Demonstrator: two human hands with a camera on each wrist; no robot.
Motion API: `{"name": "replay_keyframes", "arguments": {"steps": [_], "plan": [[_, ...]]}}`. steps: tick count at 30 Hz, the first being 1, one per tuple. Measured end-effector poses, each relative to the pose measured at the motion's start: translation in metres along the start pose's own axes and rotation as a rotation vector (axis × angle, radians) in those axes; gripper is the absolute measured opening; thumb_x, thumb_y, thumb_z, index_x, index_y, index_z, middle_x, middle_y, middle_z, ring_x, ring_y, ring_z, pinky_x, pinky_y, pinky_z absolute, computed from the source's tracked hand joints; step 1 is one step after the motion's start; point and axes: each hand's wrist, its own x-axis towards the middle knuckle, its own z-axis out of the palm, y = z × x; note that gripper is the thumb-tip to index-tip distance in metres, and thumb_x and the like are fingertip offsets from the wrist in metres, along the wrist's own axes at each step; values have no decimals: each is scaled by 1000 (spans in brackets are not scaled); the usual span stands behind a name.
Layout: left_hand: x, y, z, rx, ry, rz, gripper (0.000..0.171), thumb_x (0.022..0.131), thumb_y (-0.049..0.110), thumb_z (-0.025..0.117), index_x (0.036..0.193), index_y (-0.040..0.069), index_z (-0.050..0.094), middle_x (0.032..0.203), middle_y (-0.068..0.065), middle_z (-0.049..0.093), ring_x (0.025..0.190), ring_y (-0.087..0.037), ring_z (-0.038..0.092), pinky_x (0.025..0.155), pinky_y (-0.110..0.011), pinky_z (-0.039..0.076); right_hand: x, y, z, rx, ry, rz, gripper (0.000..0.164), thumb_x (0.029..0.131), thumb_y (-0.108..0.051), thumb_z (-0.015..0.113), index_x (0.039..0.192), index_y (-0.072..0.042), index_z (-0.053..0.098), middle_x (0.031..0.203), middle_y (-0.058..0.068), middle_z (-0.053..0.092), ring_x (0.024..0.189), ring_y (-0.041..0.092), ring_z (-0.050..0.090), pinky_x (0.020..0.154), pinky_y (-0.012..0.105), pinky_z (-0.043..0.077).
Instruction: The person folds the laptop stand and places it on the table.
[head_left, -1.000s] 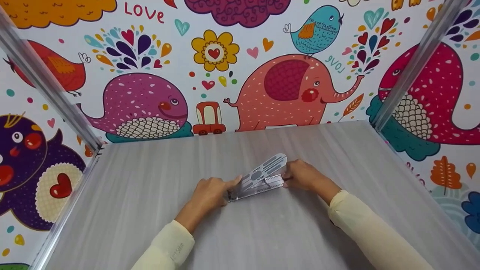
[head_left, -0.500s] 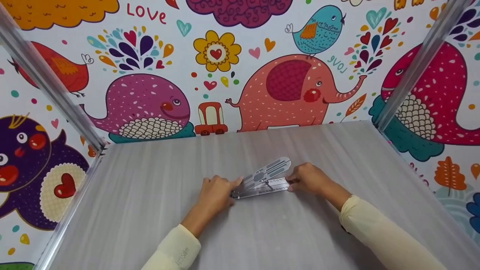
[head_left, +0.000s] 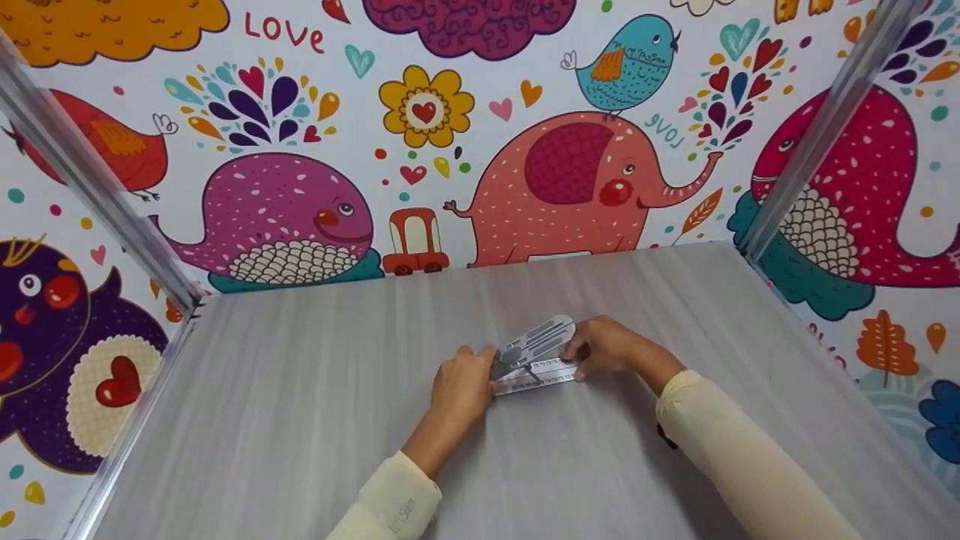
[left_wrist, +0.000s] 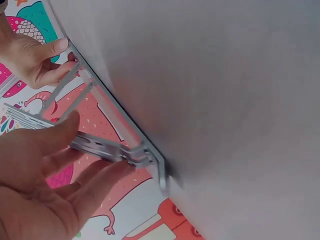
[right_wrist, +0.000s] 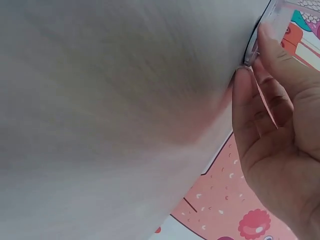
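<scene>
A silver metal folding stand (head_left: 536, 343) rests on the table, its slotted upper plate tilted up from the base (head_left: 555, 370). Thin prop legs (left_wrist: 62, 92) join the two plates in the left wrist view. My left hand (head_left: 463, 384) holds the upper plate near the hinged end, thumb on one side and fingers on the other. At the opposite end, my right hand (head_left: 609, 346) pinches the end of the base between thumb and fingers. The right wrist view shows the base's rounded end (right_wrist: 251, 49) at those fingertips, close over the tabletop.
The grey wood-grain table (head_left: 315, 420) extends around the stand. Behind it stands a wall with printed cartoon animals (head_left: 562, 180). Metal posts rise at the left (head_left: 112, 180) and right (head_left: 825, 150) back corners.
My left hand has slid right over the hinged end, its extended index finger now drawn in. My right hand has shifted its fingers slightly at the base's end. The stand stays propped.
</scene>
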Motion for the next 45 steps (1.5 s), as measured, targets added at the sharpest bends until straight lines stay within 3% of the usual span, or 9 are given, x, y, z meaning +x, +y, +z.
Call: {"name": "replay_keyframes", "arguments": {"steps": [5, 12, 19, 25, 30, 36, 45], "plan": [[0, -1, 1, -21, 5, -7, 38, 75, 7, 87, 110, 8, 72, 91, -18, 71, 80, -39, 72, 67, -48, 59, 3, -2, 5, 17, 12, -5, 39, 73, -20, 91, 110, -19, 81, 101, -3, 72, 91, 17, 59, 79, 29, 51], [7, -9, -4, -35, -46, 114, 37, 75, -1, 83, 110, 8, 72, 90, -15, 70, 83, -33, 70, 71, -48, 58, -3, 2, 6, 41, 17, -16, 35, 72, -22, 92, 106, -20, 83, 98, -3, 73, 86, 14, 58, 76, 27, 51], [21, -13, -9, -28, -152, 144, 39, 82, -4, 77, 118, 10, 71, 104, -13, 70, 95, -29, 71, 81, -45, 59, -16, 2, 12, 10, 97, -146, 33, 63, -18, 97, 91, -12, 82, 89, -1, 74, 79, 10, 59, 70, 22, 48], [35, -20, -8, -54, -258, 151, 42, 93, 0, 69, 131, 17, 68, 113, -9, 69, 102, -23, 68, 93, -39, 57, -28, -7, 22, -13, 133, -167, 30, 61, -17, 97, 83, -9, 78, 80, 0, 72, 72, 9, 59, 65, 22, 48], [44, -26, -6, -88, -317, 177, 46, 92, 3, 72, 134, 20, 67, 116, -7, 67, 105, -22, 64, 98, -38, 55, -37, -20, 29, -68, 158, -134, 30, 62, -17, 97, 79, -11, 73, 73, -2, 67, 66, 5, 51, 61, 22, 44], [48, -31, -3, -127, -355, 192, 57, 86, -7, 75, 133, 25, 66, 119, -4, 65, 108, -21, 62, 101, -39, 54, -50, -42, 43, -60, 164, -68, 35, 59, -23, 98, 74, -11, 69, 67, -3, 63, 63, 7, 48, 56, 24, 41], [50, -35, 1, -148, -310, 220, 59, 84, -11, 74, 131, 26, 68, 117, -4, 66, 109, -22, 63, 102, -40, 53, -56, -58, 49, -90, 210, 35, 34, 59, -21, 98, 71, -12, 67, 66, -7, 56, 63, 11, 46, 53, 29, 39]]}}
